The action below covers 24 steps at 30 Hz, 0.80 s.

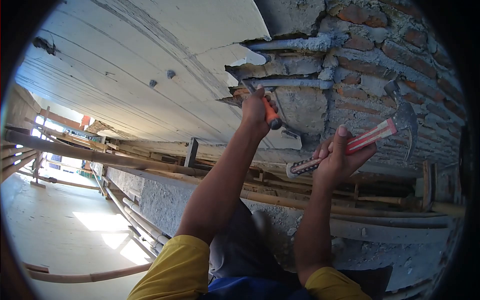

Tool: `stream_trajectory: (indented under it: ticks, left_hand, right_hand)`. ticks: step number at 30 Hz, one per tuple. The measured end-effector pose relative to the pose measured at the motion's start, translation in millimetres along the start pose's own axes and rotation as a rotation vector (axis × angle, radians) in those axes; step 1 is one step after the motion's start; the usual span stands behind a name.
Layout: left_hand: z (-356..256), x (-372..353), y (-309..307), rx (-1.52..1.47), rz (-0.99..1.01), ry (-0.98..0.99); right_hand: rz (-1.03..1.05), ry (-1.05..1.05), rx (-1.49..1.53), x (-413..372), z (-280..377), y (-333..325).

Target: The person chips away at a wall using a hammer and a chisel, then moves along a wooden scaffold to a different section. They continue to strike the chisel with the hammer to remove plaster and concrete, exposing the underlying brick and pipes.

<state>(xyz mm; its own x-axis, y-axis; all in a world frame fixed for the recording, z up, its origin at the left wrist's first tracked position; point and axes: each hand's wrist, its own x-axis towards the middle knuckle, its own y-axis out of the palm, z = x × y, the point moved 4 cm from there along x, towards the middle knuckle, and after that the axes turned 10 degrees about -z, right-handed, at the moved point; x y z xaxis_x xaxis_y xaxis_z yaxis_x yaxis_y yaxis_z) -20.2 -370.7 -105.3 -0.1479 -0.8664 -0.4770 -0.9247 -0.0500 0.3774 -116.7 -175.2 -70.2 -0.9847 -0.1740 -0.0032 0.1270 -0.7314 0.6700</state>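
Note:
My left hand (255, 111) is wrapped around the orange handle of a chisel (272, 116). The blade points up and left, to the ragged edge of the white plastered wall (200, 60); whether its tip touches is hard to tell. My right hand (336, 159) grips the red handle of a claw hammer (371, 137), thumb along the grip. Its metal head is held to the right, apart from the chisel. Beside the chisel, two grey pipes run through the broken wall, an upper pipe (285, 45) and a lower pipe (295, 83).
Exposed brickwork (410, 60) with rough mortar fills the upper right. A long bamboo pole (100, 154) and other scaffold poles cross below the wall. Rubble (295, 222) lies beneath my arms. At left, sunlight falls on a pale floor (55, 225) lower down.

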Motion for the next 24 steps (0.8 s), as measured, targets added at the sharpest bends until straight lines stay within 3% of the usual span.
stream_trajectory:
  ticks: [3,4,7,10,16,19,22,24]
  left_hand:
    - [30,65,-45,-0.289,-0.127,-0.278]
    - [38,74,-60,-0.295,-0.047,-0.438]
    - [24,56,-53,-0.202,-0.136,-0.325]
    - [-5,21,-28,-0.060,0.031,-0.069]
    - [-14,0,0,-0.164,0.222,-0.077]
    - [-24,10,5,-0.153,0.208,0.047]
    - [-20,15,-1,-0.033,0.068,0.135]
    - [-10,29,-9,-0.252,0.010,0.002]
  right_hand:
    - [0.017,0.014,0.008,-2,0,0]
    - [0.029,0.015,0.009,-2,-1,1]
    - [0.035,0.021,0.018,-5,-3,-1]
    - [0.026,0.027,0.049,-5,-8,-2]
    - [0.055,0.074,0.069,-7,-8,3]
    - [0.046,0.055,0.064,-9,-9,4]
    - [0.023,0.030,0.056,-8,-11,3]
    - [0.020,0.029,0.049,-7,-10,1]
